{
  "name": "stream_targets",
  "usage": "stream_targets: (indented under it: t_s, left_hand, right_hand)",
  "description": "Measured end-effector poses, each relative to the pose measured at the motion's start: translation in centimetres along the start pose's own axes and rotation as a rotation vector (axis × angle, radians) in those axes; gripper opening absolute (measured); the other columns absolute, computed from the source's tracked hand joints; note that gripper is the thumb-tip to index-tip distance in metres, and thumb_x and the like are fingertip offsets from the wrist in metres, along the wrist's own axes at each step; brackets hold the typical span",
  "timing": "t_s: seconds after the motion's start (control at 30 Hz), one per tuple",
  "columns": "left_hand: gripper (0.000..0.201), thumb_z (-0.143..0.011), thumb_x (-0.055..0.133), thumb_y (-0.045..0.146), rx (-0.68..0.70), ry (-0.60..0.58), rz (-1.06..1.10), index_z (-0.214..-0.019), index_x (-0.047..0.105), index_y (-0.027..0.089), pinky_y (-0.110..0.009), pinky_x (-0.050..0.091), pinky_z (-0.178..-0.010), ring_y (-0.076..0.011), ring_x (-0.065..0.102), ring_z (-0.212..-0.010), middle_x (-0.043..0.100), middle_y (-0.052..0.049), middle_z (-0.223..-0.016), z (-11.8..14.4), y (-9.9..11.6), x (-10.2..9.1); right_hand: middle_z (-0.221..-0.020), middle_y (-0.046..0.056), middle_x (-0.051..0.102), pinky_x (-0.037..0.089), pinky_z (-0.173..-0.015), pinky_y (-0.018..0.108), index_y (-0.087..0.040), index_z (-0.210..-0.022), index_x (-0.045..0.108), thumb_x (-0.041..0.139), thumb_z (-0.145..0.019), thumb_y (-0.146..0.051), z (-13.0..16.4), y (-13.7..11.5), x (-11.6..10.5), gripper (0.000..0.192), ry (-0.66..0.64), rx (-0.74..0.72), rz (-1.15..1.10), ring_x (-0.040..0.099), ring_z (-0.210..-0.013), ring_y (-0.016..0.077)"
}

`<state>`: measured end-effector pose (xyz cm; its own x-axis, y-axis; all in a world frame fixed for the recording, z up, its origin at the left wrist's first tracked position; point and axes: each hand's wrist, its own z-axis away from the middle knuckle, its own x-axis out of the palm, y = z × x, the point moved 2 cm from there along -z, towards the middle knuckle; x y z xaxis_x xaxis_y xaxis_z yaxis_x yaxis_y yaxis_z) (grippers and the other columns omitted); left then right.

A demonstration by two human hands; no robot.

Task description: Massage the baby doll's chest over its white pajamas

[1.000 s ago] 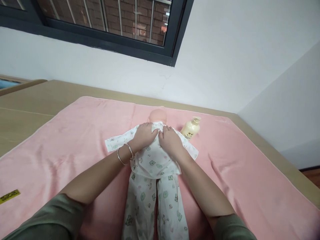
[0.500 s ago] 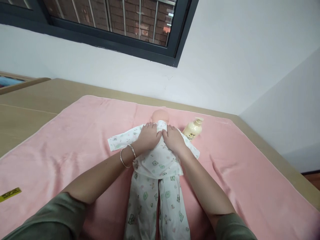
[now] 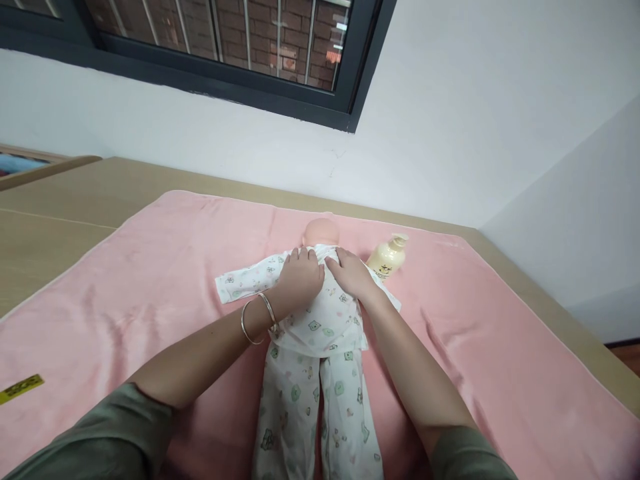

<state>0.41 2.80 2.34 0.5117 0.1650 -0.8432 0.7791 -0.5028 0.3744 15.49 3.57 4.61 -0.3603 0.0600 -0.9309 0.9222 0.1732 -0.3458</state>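
We see left hand and right hand resting palm-down on the doll, both loosely open, fingers slightly bent, just below its head. Doll lies directly under them, on pink blanket; bottle near, beyond the right hand.

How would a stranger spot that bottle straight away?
Find the big pink blanket, then the doll in white printed clothes lying on it. Just beyond the person's right hand is the bottle. Its pale-yellow body, dark print and pump top set it apart from the pink and white around it.
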Motion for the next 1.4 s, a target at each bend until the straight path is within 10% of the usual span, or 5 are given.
stream_targets:
  t_s: [0.33, 1.4]
  left_hand:
    - [0.035, -0.099, 0.04, 0.039, -0.112, -0.12, -0.013, -0.104, 0.062, 0.013, -0.044, 0.049, -0.096, -0.0312, 0.067, -0.104, 0.073, -0.017, -0.109, -2.3, -2.0, -0.4]
    - [0.033, -0.1, 0.041, 0.041, -0.104, -0.056, -0.04, -0.102, 0.062, 0.015, -0.047, 0.047, -0.095, -0.0323, 0.066, -0.104, 0.073, -0.016, -0.109, -1.9, -2.0, 0.3]
  right_hand:
    - [-0.125, 0.018, 0.068, 0.041, -0.097, 0.034, -0.014, -0.115, 0.063, 0.039, -0.103, -0.027, 2.3, -3.0, -1.2, 0.03, -0.041, 0.019, 0.063, 0.059, -0.121, 0.0283]
    - [-0.139, 0.017, 0.062, 0.037, -0.111, 0.039, -0.013, -0.133, 0.058, 0.04, -0.103, -0.047, -0.2, 0.6, 0.8, 0.049, 0.039, 0.038, -0.054, 0.054, -0.134, 0.03]
